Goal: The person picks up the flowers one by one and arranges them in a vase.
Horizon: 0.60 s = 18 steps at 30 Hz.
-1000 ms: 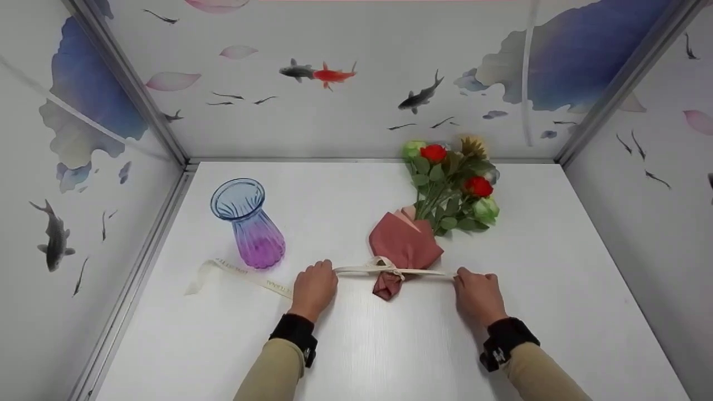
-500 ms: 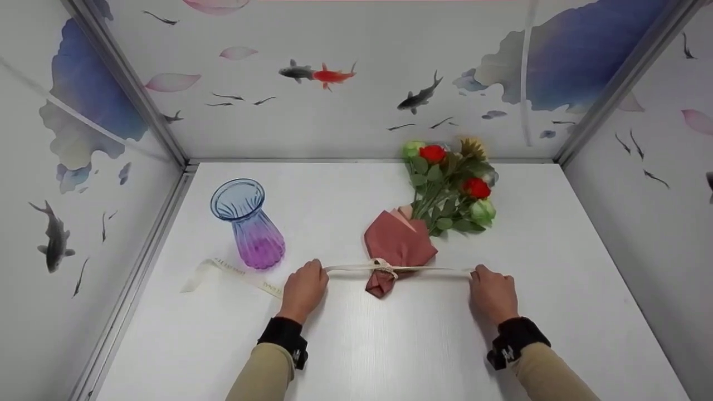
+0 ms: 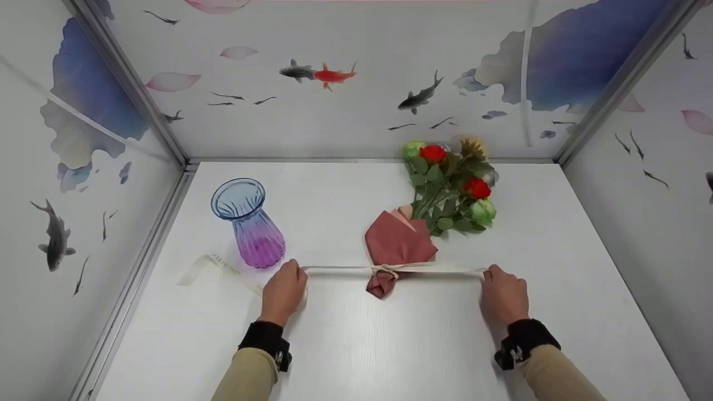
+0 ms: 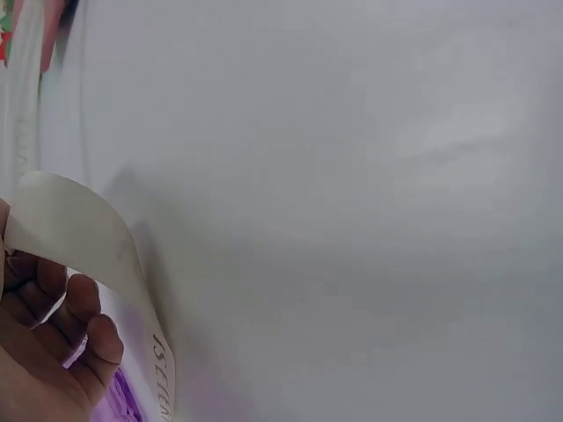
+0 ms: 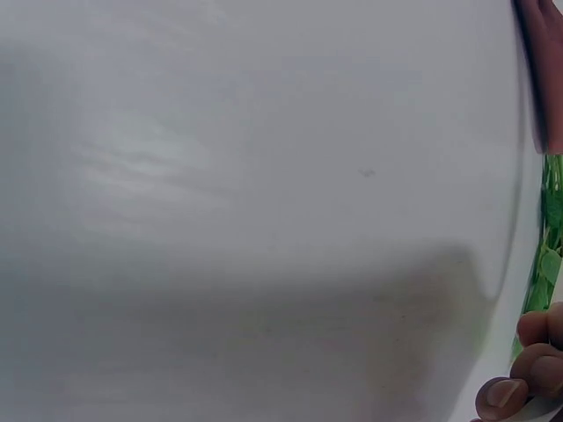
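A cream ribbon (image 3: 340, 267) is stretched taut across the narrow lower end of a bouquet wrapped in dusty-red paper (image 3: 398, 239). A small knot (image 3: 384, 269) sits where the ribbon circles the paper. My left hand (image 3: 284, 289) pinches the ribbon on the left; its printed loose tail (image 4: 97, 233) curls down past the fingers in the left wrist view. On the other side, my right hand (image 3: 505, 293) pinches the opposite end. Red and green flowers (image 3: 477, 188) with leafy stems fan out of the wrapping toward the back right.
A blue-to-purple glass vase (image 3: 259, 239) stands on the white table (image 3: 356, 345), left of the bouquet. The ribbon's loose tail (image 3: 195, 267) lies near its base. Printed panels (image 3: 356, 122) wall the table at the back and both sides.
Both hands have moved apart, left hand leftward and right hand rightward, drawing the ribbon out longer. The bow loop at the paper has pulled down into a small knot. The bouquet has shifted slightly left.
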Each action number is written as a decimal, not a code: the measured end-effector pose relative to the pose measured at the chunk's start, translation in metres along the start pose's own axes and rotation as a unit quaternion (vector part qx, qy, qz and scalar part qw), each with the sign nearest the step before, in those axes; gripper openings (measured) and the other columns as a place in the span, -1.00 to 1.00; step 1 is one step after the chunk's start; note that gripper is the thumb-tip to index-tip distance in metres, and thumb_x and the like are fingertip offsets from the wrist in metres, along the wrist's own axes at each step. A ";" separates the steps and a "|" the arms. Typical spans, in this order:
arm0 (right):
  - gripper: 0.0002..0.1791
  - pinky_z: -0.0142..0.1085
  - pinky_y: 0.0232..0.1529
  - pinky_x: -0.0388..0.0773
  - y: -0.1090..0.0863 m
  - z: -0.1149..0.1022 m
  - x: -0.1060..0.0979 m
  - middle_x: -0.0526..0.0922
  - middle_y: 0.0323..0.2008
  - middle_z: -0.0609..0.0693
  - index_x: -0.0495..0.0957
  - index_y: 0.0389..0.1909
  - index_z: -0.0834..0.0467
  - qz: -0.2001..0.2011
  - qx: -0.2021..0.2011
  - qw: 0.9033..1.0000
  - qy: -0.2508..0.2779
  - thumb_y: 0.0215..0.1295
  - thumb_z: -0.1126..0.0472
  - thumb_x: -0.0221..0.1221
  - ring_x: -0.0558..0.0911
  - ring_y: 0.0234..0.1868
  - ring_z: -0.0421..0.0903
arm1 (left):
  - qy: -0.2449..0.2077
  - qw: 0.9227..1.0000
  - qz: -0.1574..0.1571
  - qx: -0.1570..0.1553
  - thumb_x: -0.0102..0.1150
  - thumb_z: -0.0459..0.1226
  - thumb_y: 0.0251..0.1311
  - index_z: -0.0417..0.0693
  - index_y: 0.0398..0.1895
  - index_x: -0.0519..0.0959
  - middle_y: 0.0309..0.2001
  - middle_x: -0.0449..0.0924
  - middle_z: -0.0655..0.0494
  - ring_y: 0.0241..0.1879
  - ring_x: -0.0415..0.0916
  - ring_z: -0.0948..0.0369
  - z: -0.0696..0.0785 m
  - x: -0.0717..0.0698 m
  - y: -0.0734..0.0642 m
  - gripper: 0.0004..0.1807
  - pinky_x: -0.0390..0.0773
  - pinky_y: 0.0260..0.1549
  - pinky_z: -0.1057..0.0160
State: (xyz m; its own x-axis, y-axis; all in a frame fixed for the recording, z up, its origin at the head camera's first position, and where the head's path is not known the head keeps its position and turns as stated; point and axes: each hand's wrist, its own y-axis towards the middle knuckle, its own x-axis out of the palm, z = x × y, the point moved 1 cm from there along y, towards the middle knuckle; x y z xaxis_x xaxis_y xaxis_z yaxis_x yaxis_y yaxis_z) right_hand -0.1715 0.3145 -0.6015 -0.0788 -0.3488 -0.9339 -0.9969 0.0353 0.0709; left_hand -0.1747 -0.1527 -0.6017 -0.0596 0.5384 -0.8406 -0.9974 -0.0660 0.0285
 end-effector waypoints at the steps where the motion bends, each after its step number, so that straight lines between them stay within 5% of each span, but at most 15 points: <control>1: -0.69 0.25 -0.12 0.41 0.000 0.001 -0.001 0.63 -0.45 0.28 0.49 -0.26 0.33 -0.002 0.004 1.000 0.000 0.60 0.22 -0.12 0.63 -0.27 0.45 | 0.000 1.000 -0.002 -0.007 -0.04 -0.21 0.48 -0.13 -0.32 0.45 -0.42 0.44 0.05 -0.45 0.38 0.13 -0.002 -0.001 0.000 -0.79 0.50 -0.35 0.03; 14: -0.70 0.25 -0.26 0.45 -0.003 0.017 -0.014 0.60 -0.39 0.29 0.52 -0.18 0.43 0.014 0.010 0.999 -0.043 0.57 0.30 -0.12 0.64 -0.34 0.40 | -0.012 0.999 0.008 -0.049 -0.04 -0.18 0.50 -0.11 -0.28 0.48 -0.42 0.49 0.05 -0.46 0.41 0.11 -0.019 -0.014 -0.005 -0.78 0.50 -0.40 0.02; 18: -0.67 0.29 -0.29 0.47 -0.003 0.020 -0.016 0.58 -0.40 0.35 0.50 -0.14 0.49 0.022 0.022 0.999 -0.044 0.55 0.32 -0.16 0.62 -0.37 0.43 | -0.004 0.998 0.007 -0.061 -0.02 -0.19 0.51 -0.14 -0.19 0.54 -0.33 0.59 -0.01 -0.35 0.55 0.06 -0.021 -0.015 -0.004 -0.78 0.57 -0.29 -0.02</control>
State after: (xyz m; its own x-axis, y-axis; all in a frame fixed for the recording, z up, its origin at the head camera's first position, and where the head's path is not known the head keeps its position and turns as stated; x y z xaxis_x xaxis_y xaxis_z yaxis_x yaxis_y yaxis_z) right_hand -0.1670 0.3391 -0.5934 -0.1200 -0.2621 -0.9575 -0.9910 0.0898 0.0996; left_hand -0.1689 -0.1782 -0.6011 -0.0750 0.5431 -0.8363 -0.9841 -0.1755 -0.0258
